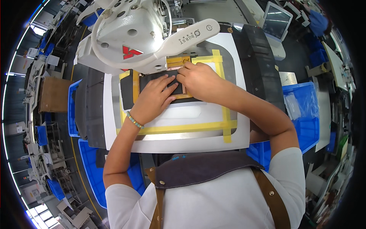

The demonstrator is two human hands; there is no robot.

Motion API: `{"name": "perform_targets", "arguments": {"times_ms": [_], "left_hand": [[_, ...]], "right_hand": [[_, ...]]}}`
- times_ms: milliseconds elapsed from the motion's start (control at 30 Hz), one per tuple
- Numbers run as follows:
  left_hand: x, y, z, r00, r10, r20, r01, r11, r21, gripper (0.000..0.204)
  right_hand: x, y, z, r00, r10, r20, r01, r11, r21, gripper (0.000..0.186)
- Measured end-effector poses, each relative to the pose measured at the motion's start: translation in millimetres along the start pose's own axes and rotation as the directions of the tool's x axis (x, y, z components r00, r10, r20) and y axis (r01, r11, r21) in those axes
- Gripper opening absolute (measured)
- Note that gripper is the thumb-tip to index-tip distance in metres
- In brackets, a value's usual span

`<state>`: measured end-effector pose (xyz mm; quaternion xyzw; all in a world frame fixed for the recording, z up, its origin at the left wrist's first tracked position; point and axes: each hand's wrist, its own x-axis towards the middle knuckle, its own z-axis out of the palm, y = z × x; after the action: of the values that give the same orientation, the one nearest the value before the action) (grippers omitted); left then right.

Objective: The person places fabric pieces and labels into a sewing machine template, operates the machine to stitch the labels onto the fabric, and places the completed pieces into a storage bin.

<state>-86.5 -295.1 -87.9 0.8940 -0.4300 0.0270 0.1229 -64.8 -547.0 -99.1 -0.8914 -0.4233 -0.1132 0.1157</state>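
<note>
My left hand (154,97) lies flat with its fingers spread over a black piece of material (144,81). That piece sits within an amber-coloured rectangular frame (135,88) under the sewing machine head (131,32). At the frame's right side, my right hand (199,82) has its fingers curled and pressed together near the upper right corner. Whatever lies between those fingertips is hidden. The two hands are close together, the left fingertips just left of the right hand. Beneath the frame is a white sheet (239,133) with strips of yellow tape (183,127).
A white curved arm (190,36) of the machine reaches over the work, above my right hand. Blue bins (310,126) stand low on both sides of the table. A screen (276,21) is at the far right, a brown carton (57,94) at the left.
</note>
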Motion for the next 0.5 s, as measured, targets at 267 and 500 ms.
{"name": "perform_targets", "arguments": {"times_ms": [267,500], "left_hand": [[2,-10,23,0.998,-0.037,-0.045,0.038,0.999,0.012,0.036],[-2,-22,33,0.996,-0.064,-0.061,0.061,0.997,-0.055,0.036]], "right_hand": [[-1,4,20,0.999,-0.016,-0.029,0.016,1.0,-0.004,0.026],[-6,18,15,0.998,-0.002,0.062,-0.003,0.996,0.094,0.036]]}}
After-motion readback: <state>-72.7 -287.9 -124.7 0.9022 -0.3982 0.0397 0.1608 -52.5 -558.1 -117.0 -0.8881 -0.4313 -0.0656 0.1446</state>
